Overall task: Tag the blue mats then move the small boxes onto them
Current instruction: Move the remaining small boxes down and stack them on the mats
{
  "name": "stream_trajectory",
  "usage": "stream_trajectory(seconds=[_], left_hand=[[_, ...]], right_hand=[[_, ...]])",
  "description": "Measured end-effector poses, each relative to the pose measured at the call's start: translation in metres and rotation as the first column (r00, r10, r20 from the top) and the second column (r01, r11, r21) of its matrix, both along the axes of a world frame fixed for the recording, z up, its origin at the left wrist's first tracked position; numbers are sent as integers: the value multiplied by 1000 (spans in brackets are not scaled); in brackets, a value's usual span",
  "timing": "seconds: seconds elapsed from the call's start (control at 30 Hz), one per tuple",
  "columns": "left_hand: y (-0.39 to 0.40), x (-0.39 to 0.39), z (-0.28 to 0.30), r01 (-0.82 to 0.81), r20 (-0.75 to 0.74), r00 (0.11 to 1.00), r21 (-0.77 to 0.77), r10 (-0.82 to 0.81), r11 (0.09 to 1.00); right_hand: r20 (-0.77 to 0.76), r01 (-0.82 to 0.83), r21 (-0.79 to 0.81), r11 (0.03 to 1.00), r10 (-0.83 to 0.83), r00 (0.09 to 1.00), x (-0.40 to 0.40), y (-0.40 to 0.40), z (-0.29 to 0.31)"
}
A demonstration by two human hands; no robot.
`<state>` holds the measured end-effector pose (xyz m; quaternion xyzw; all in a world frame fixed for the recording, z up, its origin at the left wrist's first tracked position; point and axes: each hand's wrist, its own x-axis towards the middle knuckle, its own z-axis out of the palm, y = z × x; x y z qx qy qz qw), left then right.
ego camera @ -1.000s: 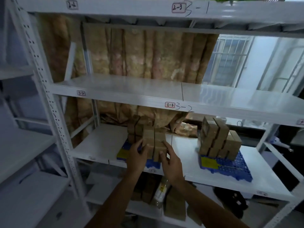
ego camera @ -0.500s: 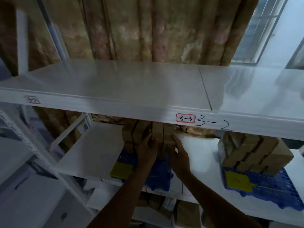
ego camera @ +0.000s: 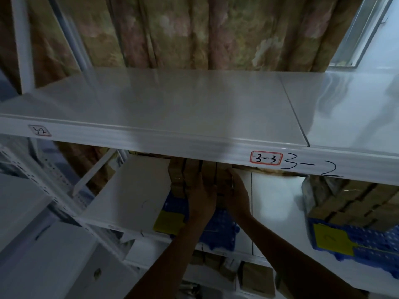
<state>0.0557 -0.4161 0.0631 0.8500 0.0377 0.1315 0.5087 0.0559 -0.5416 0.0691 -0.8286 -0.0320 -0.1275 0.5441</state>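
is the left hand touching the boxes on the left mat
Touching. The head view shows the left hand pressed against the stacked small boxes, no gap visible.
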Motion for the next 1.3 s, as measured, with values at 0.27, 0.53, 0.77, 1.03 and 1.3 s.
stream_trajectory(seconds=[0.27, 0.53, 0.77, 1.03, 1.3], left_hand=[[27, -9, 19, -237, 121, 964, -1, 235, 971], [82, 13, 28, -146, -22, 989, 67, 148, 987], [86, 13, 24, -108, -51, 993, 23, 109, 994], [110, 21, 30, -311, -226, 946, -423, 233, 851], [111, 41, -14, -190, -370, 928, -543, -30, 818]], right_hand=[[49, 5, 21, 1000, -6, 999, -1, 5, -7], [-18, 18, 23, 1000, -18, 1000, -6, -1, -8], [-79, -15, 38, 999, 18, 997, -7, -6, 1], [-299, 139, 295, 945, -47, 953, 5, -10, -8], [-471, 152, 550, 821, 155, 868, 27, -2, -43]])
